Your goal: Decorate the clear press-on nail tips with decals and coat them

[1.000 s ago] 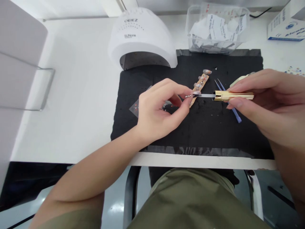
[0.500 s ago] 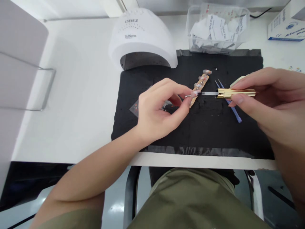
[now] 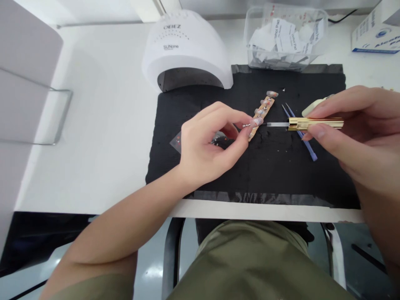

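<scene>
Between thumb and fingertips, my left hand (image 3: 212, 143) pinches a small beaded metal stem that carries a decorated false nail (image 3: 256, 122). My right hand (image 3: 359, 129) grips the gold handle of a nail polish brush (image 3: 315, 123), held level with its tip pointing left. The dark bristles are beside the nail's right end; a small gap seems to lie between them. Behind my left fingertips, a wooden strip (image 3: 265, 109) bears several more decorated false nails, tilted on the black mat. Blue tweezers (image 3: 308, 146) lie partly under the brush and my right fingers.
A white nail lamp (image 3: 187, 50) stands at the back left of the black mat (image 3: 250, 175). Behind the mat is a clear plastic box (image 3: 254, 58) of alcohol pad packets, with a white carton (image 3: 375, 33) to its right. A clear sheet (image 3: 176, 142) with small bits lies behind my left hand.
My right hand has drawn the brush slightly to the right, away from the false nail. The left hand and the nail stay nearly in place.
</scene>
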Demonstrator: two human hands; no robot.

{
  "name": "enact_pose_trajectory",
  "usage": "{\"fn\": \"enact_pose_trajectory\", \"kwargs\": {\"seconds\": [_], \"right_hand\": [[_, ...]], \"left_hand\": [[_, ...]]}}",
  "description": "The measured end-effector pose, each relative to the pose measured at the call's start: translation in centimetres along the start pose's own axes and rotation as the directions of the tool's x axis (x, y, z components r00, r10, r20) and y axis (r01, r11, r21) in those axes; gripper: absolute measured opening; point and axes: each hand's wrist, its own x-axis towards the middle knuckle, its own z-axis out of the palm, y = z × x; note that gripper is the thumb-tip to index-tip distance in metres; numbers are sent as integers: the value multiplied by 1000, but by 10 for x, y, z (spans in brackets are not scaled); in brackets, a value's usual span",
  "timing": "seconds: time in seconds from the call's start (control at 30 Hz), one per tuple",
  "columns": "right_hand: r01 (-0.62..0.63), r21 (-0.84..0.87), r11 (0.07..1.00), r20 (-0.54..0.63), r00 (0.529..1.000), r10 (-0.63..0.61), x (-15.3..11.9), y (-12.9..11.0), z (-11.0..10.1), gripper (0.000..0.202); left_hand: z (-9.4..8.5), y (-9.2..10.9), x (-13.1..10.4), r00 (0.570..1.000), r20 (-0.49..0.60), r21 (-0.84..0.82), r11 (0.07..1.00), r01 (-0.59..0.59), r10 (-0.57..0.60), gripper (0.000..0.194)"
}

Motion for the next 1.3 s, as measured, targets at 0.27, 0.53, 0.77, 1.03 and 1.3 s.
{"fn": "enact_pose_trajectory", "kwargs": {"seconds": [0.27,0.53,0.77,1.03,1.3], "right_hand": [[12,12,1000,29,999,-13,0,-4,1,37],[32,12,999,70,997,-33,-1,-5,1,42],[13,-26,1000,57,998,-12,-3,-5,2,33],[26,-21,999,15,1000,-26,0,-1,4,32],[-35,-21,999,-23,999,35,1,-3,4,29]], "left_hand": [[-1,-4,1,1000,13,35,999,-20,19,6],[-2,-1,1,999,43,28,1000,-12,11,11],[-3,0,0,999,46,27,1000,8,-9,12],[-2,2,0,999,36,40,998,39,-41,9],[-1,1,-1,999,7,12,999,33,-34,8]]}}
